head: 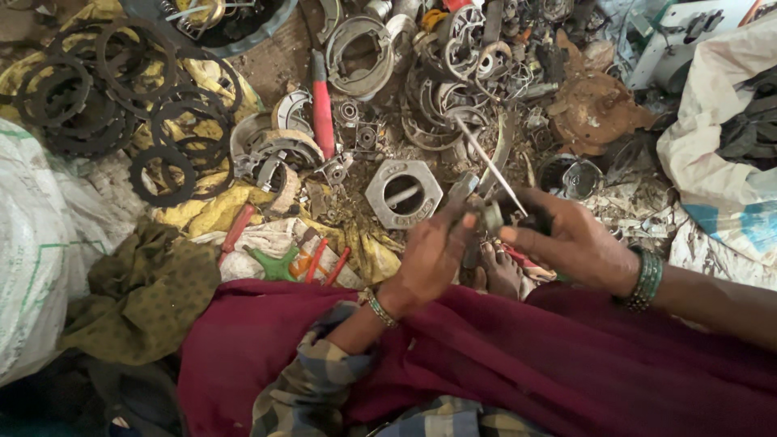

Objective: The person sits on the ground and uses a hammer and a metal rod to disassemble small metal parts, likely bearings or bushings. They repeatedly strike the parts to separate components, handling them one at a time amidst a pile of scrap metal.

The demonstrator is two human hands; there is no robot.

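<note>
My left hand (433, 255) and my right hand (566, 239) meet in front of me over my dark red lap cloth (486, 364). Between the fingers sits a small dark metal part (486, 217), gripped from both sides. A thin metal rod (490, 166) rises from it, slanting up and to the left; my right hand's fingers close around its lower end. A bare foot (500, 271) shows just below the hands.
Scrap metal covers the ground ahead: a grey hexagonal housing (403, 193), brake shoes (279, 150), a red-handled tool (322, 105), black ring gaskets (121, 89) on yellow cloth, a rusty disc (595, 105). White sacks lie at left (32, 243) and right (720, 162).
</note>
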